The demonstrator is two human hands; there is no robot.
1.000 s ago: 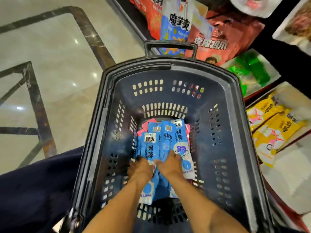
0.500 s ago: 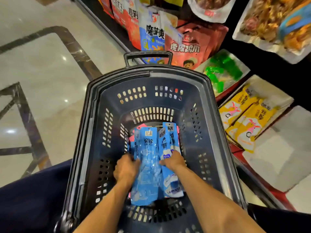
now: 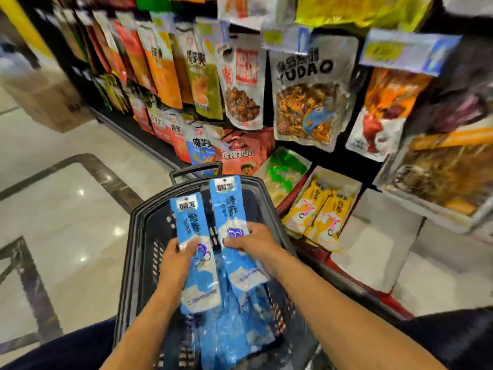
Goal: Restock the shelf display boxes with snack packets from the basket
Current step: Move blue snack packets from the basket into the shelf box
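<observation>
Well, over on the left the left hand (image 3: 174, 265) has its fingers curled round the left stack (image 3: 190, 236) of blue packets, with the thumb across the front, and it holds the stack upright above the basket (image 3: 134, 249). Just beside it, the right hand (image 3: 253, 241) grips the right stack (image 3: 226, 209) the same way, fingers wrapped round its middle, its top reaching the far rim. Under both forearms, more loose blue packets (image 3: 240, 335) lie in the bottom of the basket. To the right, on the low shelf, a display box (image 3: 344, 180) holds yellow packets (image 3: 317, 217), and a pale box (image 3: 373, 236) next to it looks to have room. I judge the job to be in an early or middle stretch. Two handfuls are picked up but not yet placed in any box, and what lies in the basket is left for later trips. Which box the blue ones belong in I cannot tell. As for writing, the tall bags hanging at the far left are too smeared to read. A blue and white bag (image 3: 201, 145) behind the basket handle reads 魔芋爽, and the red bag (image 3: 237, 156) beside it reads 虎皮鸡爪. The blue packets carry a white label with dark Chinese characters at the top, blurred by motion. Further right, a big hanging bag (image 3: 306, 97) with a fish on it says YUDAO in dark capitals.
</observation>
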